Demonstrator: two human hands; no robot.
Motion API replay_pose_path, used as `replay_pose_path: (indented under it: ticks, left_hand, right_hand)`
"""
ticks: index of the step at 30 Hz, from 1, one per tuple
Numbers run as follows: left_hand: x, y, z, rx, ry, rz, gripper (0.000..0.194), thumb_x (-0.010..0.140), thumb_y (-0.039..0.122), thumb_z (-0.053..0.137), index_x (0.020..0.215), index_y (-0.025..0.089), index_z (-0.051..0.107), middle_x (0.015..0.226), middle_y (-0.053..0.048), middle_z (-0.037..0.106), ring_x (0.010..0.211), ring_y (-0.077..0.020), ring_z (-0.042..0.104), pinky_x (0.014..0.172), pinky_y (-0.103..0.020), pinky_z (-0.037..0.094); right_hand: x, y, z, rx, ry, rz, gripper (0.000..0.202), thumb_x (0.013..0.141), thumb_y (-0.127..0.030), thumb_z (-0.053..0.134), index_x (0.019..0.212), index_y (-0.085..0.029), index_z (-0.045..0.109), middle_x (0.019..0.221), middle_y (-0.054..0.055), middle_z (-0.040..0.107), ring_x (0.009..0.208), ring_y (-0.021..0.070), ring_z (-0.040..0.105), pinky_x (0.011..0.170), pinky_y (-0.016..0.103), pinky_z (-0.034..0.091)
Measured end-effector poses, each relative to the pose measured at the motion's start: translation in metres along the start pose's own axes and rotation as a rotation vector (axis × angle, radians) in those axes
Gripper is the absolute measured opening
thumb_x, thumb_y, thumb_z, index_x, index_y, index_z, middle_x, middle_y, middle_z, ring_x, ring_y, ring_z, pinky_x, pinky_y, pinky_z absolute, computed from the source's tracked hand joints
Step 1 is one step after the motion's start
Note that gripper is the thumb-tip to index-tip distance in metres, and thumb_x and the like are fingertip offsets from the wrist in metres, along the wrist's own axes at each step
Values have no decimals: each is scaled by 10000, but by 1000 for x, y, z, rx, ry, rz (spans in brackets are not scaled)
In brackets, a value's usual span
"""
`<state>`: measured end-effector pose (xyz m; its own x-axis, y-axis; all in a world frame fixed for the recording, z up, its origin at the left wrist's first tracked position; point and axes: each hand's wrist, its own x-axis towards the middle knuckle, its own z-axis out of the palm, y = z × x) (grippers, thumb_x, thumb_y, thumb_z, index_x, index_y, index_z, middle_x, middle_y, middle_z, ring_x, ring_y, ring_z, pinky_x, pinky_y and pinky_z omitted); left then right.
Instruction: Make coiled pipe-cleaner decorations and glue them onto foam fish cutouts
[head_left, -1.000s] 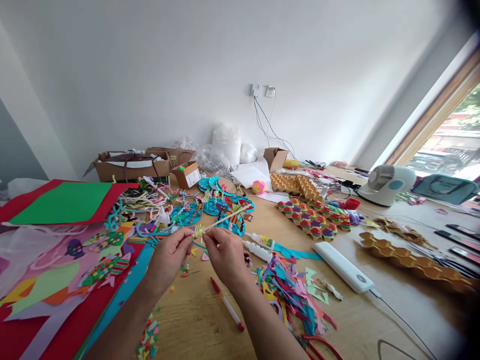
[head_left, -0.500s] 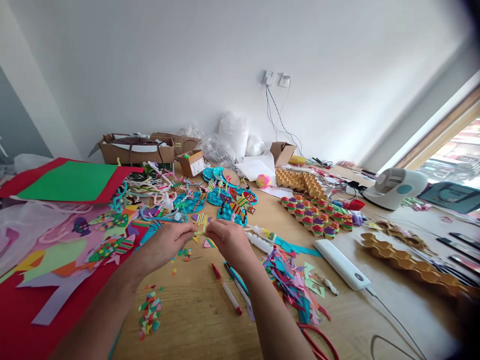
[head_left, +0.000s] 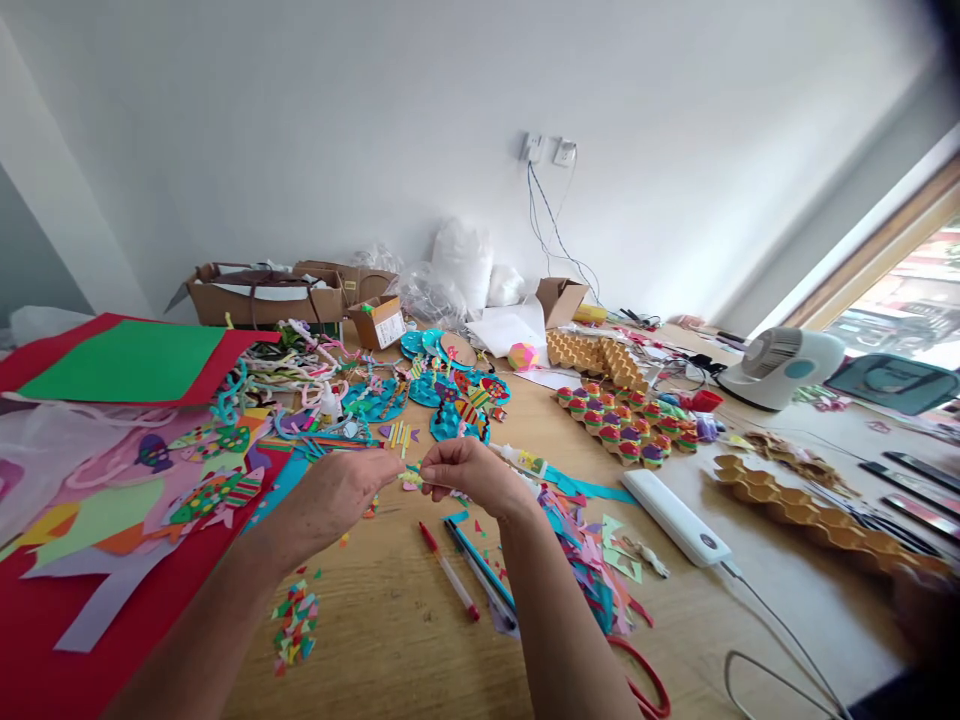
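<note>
Head: 2 adjacent hands (head_left: 337, 500) (head_left: 476, 480), tabletop (head_left: 367, 630) between red sheet's (head_left: 154, 608) edge and pens (head_left: 450, 572).

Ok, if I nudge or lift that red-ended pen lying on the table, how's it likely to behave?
The red-ended pen looks slim and roughly cylindrical, so it may roll sideways on the bare tabletop. Its barrel looks straight, so it should stay stiff when lifted. Being thin, it's probably light.

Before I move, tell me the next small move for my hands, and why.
Perhaps turn the left hand and the right hand slightly upward: they nearly meet, fingertips facing, and anything pinched between them is too small to make out.
</note>
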<state>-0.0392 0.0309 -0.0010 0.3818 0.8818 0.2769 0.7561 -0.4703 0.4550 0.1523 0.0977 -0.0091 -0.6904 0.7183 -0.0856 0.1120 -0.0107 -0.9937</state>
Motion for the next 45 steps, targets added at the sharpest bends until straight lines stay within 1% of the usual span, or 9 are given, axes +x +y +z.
replay_pose_path:
  ticks: [4,7,10,16,28,35,38,42,45]
  left_hand:
    - [2,2,-6,-27,48,-37,277,845,232,368,908,228,638,841,-27,672,784,-170,603,681,-232,435]
    - [3,6,-11,-58,67,-73,273,843,241,372,885,225,642,851,-18,676,775,-167,607,651,-219,432]
    - [3,9,-15,-95,90,-117,264,837,243,387,915,226,638,806,-3,669,715,-157,602,613,-213,425]
    - [0,7,-19,-138,95,-176,248,842,259,396,894,211,634,747,17,652,649,-141,576,575,-202,407]
    - [-2,12,-23,-190,3,-156,265,862,296,385,913,206,629,755,24,635,668,-131,559,582,-189,399]
    - [1,8,-14,-123,-8,-122,264,876,312,369,868,208,611,766,22,626,696,-136,560,607,-204,382]
    - [1,8,-12,-135,15,-160,255,870,324,380,847,202,603,691,34,591,629,-125,530,559,-198,365]
    - [0,8,-12,-144,44,-200,257,863,320,381,819,191,599,618,50,527,559,-105,474,510,-186,341]
    - [-1,8,-12,-140,54,-214,261,861,311,377,837,191,607,625,47,530,562,-105,477,511,-181,349]
  right_hand:
    - [1,-5,14,-82,189,-140,121,658,-235,623,674,-180,517,509,-67,545,458,82,525,475,186,411]
    - [1,-10,23,-388,325,-272,73,714,-161,583,646,-180,564,523,-62,530,485,76,518,495,172,396]
    - [0,-11,27,-634,423,-411,63,752,-155,588,711,-187,624,622,-30,600,575,91,551,557,178,399]
    - [1,-8,29,-930,499,-606,108,833,-211,531,844,-183,635,785,36,636,706,121,570,631,199,400]
    - [-13,-26,34,-1048,377,-486,129,843,-157,501,787,-175,616,786,27,626,709,126,553,617,202,358]
    - [-9,-22,30,-705,388,-212,86,778,-139,553,706,-177,580,566,-42,556,529,94,520,517,176,335]
    - [-7,-18,29,-651,422,-271,43,769,-147,572,785,-187,579,602,-48,576,516,87,521,507,171,343]
    - [-6,-17,32,-818,484,-385,75,774,-152,588,711,-186,611,666,-9,634,649,117,571,588,186,364]
    - [-6,-16,34,-900,487,-412,91,802,-157,563,757,-182,639,744,25,667,707,133,592,634,196,381]
